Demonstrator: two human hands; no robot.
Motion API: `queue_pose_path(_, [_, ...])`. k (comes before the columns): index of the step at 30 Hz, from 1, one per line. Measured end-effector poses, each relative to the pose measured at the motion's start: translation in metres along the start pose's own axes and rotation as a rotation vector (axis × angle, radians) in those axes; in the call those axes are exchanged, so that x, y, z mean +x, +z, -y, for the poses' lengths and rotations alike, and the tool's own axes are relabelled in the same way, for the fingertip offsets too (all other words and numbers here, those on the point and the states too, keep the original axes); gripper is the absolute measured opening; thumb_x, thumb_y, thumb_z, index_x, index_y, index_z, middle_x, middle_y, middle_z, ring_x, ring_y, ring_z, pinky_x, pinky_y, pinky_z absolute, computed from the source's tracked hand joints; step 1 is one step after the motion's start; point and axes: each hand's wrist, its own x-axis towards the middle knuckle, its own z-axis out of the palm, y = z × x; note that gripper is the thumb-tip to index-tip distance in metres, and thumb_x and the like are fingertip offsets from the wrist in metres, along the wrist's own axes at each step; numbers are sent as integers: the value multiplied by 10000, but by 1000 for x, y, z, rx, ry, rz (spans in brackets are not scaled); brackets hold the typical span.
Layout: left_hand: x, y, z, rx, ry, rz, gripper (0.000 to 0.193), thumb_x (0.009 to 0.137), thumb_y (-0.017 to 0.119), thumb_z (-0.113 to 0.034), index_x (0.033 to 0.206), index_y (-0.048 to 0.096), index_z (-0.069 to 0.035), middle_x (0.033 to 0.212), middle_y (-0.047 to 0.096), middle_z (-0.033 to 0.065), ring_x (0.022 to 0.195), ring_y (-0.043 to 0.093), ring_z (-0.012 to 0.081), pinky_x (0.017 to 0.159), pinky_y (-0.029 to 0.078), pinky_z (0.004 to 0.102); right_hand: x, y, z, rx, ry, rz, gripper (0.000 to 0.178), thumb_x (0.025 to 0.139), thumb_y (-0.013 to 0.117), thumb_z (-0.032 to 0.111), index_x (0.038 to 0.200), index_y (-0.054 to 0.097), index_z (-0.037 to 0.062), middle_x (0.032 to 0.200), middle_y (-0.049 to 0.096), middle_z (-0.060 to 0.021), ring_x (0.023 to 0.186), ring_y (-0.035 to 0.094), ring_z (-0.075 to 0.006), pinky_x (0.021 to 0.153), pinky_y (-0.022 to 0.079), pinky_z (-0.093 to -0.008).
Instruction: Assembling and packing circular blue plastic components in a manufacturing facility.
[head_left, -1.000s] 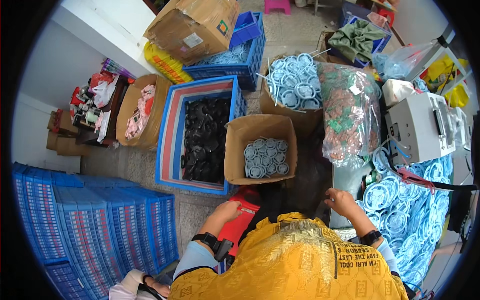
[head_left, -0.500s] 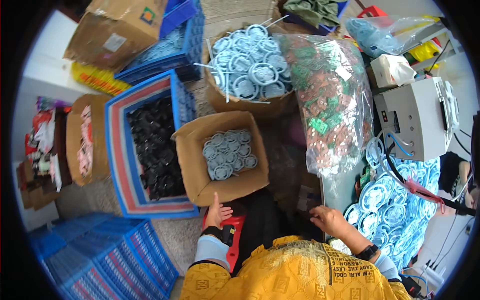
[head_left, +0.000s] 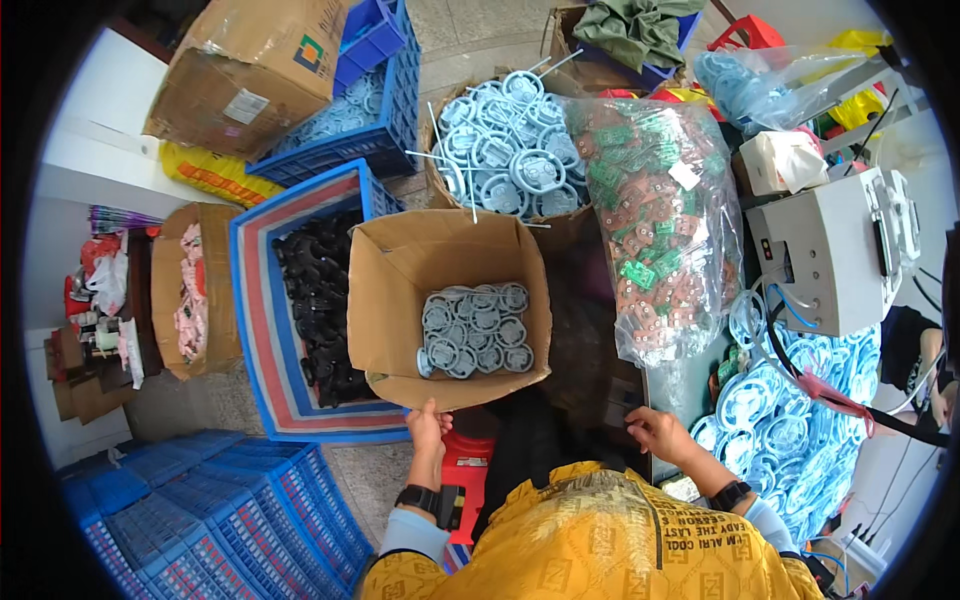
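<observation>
**Left hand on the carton rim, right hand with nothing visible in it**

So from your head camera: your left hand (head_left: 428, 428) is closed on the near rim of the open cardboard box (head_left: 435, 250), fingertips right at the edge; that box sits in front of you, a bit left of your middle, with its mouth facing you; inside, a bunch of grey-blue ring-shaped parts (head_left: 475, 330) lies toward the near end of the bottom.

Your right hand (head_left: 658, 435) is narrow, fingers loosely curled, nothing visible in it; it hangs by the near left edge of the work table (head_left: 688, 385), well apart from the box; a heap of light blue rings (head_left: 790, 420) covers much of that table, with a grey machine (head_left: 820, 255) beyond.

Left of your box there's a blue crate (head_left: 265, 335) holding black parts (head_left: 315, 290); past the box stands a carton full of light blue rings (head_left: 515, 150); right of that, a clear bag (head_left: 665, 230) of green and copper-coloured boards; below your left hand, something red (head_left: 467, 465) peeks out by your leg.
</observation>
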Motion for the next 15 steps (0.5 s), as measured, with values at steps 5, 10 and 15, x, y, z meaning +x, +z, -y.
queue_pose_path(5, [-95,-28,-64,-117,227,-90,216,893,578,-237,815,591,-37,583,579,64,426,509,128,352,349,239,2,-2,-6,16,-66,6,191,885,616,129,1029,596,4,765,682,-123,516,644,-189,521,517,-322])
queue_pose_path(10, [-179,-75,-177,-319,503,-142,157,852,617,-211,877,588,-59,656,594,29,440,488,80,348,342,207,2,-5,-7,22,-104,8,204,886,607,148,1025,597,0,796,694,-124,513,647,-195,527,522,-327])
queue_pose_path(15, [-217,-197,-308,-407,688,-95,188,835,633,-217,957,596,-79,746,633,8,496,528,87,417,411,197,5,-8,-2,50,-109,33,205,882,608,150,1015,599,-4,799,694,-129,504,646,-204,536,525,-329])
